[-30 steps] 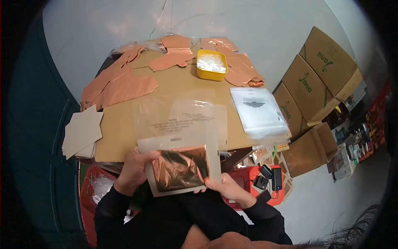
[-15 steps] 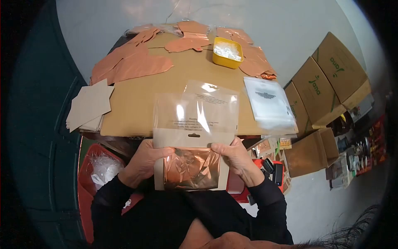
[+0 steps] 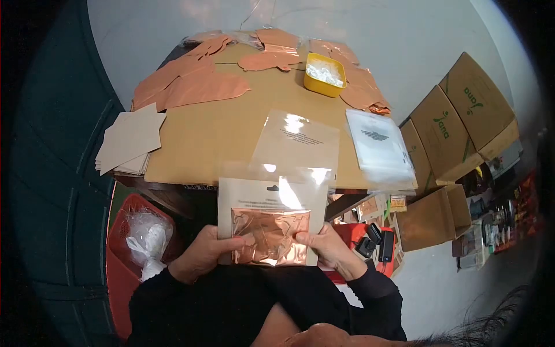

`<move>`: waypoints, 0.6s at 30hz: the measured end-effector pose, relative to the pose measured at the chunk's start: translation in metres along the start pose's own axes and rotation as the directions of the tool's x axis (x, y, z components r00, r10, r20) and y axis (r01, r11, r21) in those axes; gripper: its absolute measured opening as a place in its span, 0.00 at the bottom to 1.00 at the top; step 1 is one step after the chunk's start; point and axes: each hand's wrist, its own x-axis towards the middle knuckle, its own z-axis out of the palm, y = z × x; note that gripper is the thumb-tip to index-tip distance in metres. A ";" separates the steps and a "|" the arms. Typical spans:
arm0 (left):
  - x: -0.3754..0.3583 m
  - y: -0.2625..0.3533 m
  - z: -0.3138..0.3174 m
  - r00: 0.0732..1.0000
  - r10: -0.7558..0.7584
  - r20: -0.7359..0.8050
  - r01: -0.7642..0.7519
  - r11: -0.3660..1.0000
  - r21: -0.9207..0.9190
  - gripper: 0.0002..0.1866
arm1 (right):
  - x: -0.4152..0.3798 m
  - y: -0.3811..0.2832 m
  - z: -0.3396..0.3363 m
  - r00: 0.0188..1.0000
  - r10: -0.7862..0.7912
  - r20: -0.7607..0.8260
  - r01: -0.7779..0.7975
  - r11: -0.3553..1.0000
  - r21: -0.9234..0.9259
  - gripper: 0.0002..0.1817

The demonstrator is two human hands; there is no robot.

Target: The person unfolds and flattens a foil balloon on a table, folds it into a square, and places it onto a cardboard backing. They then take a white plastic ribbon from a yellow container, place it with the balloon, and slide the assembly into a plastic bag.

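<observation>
Head view | left hand [image 3: 203, 255] and right hand [image 3: 329, 250] pinch the near corners of a clear packet [image 3: 272, 217] with backing card and folded copper foil balloon [image 3: 270, 236], thumbs on top | held near the cardboard-covered table [image 3: 219, 144] edge | yellow tray [image 3: 325, 74] far right

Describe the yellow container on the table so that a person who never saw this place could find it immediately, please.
Start at the brown cardboard-covered table and go to its far edge, away from the person. There the yellow container stands among flat copper-coloured foil shapes. It is the only bright yellow thing on the table, a small open tub with white pieces inside.
</observation>
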 end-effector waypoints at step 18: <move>0.070 0.016 -0.010 0.947 0.322 0.011 -0.319 0.941 -0.115 0.16 | 0.039 -0.027 -0.022 0.923 -0.286 0.256 0.216 0.939 0.268 0.41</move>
